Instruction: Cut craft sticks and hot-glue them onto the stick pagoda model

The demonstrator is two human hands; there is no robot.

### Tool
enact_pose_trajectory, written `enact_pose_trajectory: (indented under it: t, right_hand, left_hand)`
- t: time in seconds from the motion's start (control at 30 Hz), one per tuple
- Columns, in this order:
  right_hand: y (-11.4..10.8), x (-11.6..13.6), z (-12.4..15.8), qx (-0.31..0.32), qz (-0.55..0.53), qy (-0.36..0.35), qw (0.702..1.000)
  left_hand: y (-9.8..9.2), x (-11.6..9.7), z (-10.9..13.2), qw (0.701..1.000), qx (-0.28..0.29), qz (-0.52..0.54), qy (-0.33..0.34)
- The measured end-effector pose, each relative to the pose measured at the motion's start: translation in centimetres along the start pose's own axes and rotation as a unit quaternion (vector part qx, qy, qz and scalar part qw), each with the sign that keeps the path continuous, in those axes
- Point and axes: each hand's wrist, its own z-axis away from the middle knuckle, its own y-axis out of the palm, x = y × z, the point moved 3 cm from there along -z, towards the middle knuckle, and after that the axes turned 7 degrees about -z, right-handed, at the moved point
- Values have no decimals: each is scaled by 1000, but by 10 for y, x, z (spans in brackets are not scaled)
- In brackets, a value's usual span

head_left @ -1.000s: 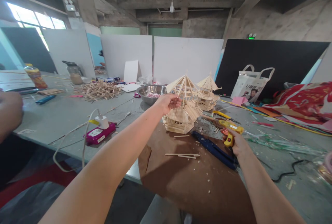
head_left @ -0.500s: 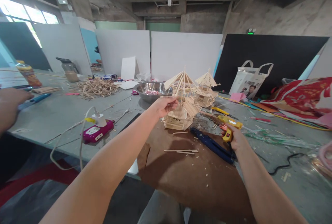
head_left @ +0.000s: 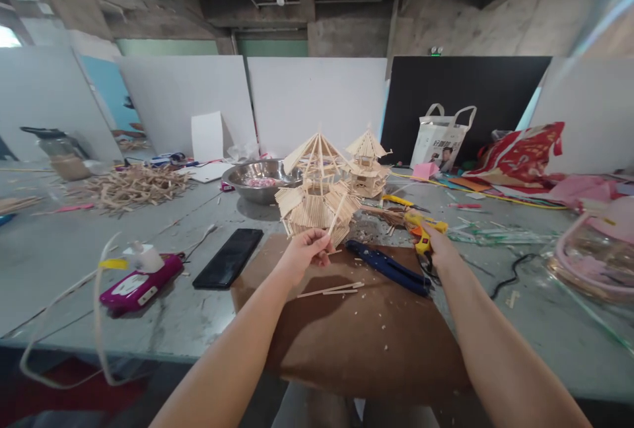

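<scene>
My left hand [head_left: 308, 253] pinches a thin wooden stick [head_left: 338, 212], which slants up in front of the nearer stick-built pavilion model [head_left: 317, 207]. That model has a tiered roof; its top cone is open between the ribs. My right hand [head_left: 432, 243] is closed around a yellow hot glue gun [head_left: 424, 224], held to the right of the model with its nozzle end towards the left. Behind stands a second pavilion model [head_left: 367, 167]. Several loose sticks [head_left: 341, 289] lie on the brown board [head_left: 356, 342], near dark blue pliers [head_left: 389, 268].
Left of the board are a black phone [head_left: 228, 258] and a purple power strip [head_left: 141, 286] with a looping white cable. Farther back sit a metal bowl [head_left: 262, 183] and a pile of sticks [head_left: 136, 187]. Yellow-handled pliers [head_left: 399, 201] lie behind the glue gun.
My left hand has come down and nearer from the model's roof, now showing a stick in its fingers. The view has swung right; the other person's hand at left is out of view.
</scene>
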Motion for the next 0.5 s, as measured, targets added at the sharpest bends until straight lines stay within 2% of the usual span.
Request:
enact_pose_trajectory:
  t: [0.13, 0.3, 0.5]
  right_hand:
    - [-3, 6, 1, -11, 0, 4, 1000]
    - [-7, 8, -3, -19, 30, 4, 999]
    - [-19, 4, -17, -89, 119, -72, 986]
  left_hand:
    - [2, 13, -2, 997, 18, -69, -16]
    - [-2, 18, -3, 995, 15, -96, -19]
    - [-2, 21, -6, 993, 26, -110, -16]
